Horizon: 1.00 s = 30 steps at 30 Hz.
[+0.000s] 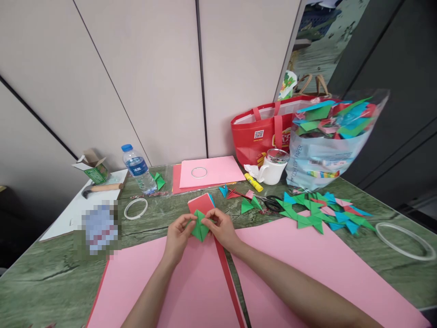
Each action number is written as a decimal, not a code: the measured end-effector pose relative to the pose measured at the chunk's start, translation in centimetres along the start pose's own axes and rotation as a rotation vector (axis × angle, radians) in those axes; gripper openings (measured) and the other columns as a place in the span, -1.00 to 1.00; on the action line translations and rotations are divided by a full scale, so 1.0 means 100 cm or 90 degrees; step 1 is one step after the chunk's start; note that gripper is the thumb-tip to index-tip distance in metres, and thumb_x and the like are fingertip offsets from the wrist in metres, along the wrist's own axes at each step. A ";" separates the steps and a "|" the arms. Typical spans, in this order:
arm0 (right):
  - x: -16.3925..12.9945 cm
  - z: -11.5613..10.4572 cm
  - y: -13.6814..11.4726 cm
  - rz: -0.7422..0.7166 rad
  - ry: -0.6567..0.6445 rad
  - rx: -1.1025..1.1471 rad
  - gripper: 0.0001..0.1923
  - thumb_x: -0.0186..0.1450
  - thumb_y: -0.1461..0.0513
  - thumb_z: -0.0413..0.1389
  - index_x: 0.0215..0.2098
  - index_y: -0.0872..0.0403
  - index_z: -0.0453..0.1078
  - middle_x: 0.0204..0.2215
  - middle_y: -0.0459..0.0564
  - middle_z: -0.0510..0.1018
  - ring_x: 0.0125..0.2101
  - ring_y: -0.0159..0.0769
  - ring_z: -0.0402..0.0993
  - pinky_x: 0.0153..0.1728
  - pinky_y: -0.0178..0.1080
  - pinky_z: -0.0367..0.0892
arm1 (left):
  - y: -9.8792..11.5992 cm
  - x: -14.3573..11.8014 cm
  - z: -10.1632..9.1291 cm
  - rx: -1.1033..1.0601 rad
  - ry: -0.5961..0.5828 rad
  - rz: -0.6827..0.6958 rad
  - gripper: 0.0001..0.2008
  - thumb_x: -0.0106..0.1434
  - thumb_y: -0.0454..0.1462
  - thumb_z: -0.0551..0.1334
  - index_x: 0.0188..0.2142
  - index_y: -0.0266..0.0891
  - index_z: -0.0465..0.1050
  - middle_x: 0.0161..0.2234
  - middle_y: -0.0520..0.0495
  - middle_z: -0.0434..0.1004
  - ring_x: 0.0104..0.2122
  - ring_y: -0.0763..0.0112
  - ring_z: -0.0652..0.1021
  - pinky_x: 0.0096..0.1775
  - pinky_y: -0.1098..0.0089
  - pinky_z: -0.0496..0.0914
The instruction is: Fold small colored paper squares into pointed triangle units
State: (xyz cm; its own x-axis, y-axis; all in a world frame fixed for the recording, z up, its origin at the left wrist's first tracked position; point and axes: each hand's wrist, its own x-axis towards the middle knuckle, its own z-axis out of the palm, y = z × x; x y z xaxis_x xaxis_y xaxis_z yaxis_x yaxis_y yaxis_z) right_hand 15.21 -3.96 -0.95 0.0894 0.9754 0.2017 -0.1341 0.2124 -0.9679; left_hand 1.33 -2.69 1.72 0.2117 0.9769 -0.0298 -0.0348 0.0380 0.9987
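Over the green marbled bench, above the big pink paper sheets near its front edge, my left hand and right hand both have fingers pinched shut on the small folded green paper piece between them.

Green marble-patterned worktop under even, soft light. Behind it, beige panelled wall with dark seams. Right of the wall, dark grey panels.

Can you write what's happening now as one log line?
left hand: holds green folded paper | right hand: pinches same paper | under: pink sheet | behind: red paper stack
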 end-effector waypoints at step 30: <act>0.004 -0.003 0.009 -0.004 -0.030 0.018 -0.79 -0.04 0.28 0.19 -0.39 0.10 0.35 -0.50 -0.11 0.41 -0.54 -0.44 0.30 -0.54 -0.38 0.26 | 0.010 0.001 -0.005 0.103 0.046 -0.015 -0.70 -0.12 -0.15 0.32 -0.40 -0.30 0.51 -0.75 0.14 0.25 -0.73 0.63 0.18 -0.65 0.56 0.10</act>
State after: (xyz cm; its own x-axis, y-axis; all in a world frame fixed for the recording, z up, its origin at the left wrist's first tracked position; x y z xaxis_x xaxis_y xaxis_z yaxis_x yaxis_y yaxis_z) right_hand 15.39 -3.43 -1.77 0.0444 0.9755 0.2153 -0.1620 0.2196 -0.9620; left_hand 0.79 -2.47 2.71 0.1395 0.9889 -0.0507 0.1276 0.0328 0.9913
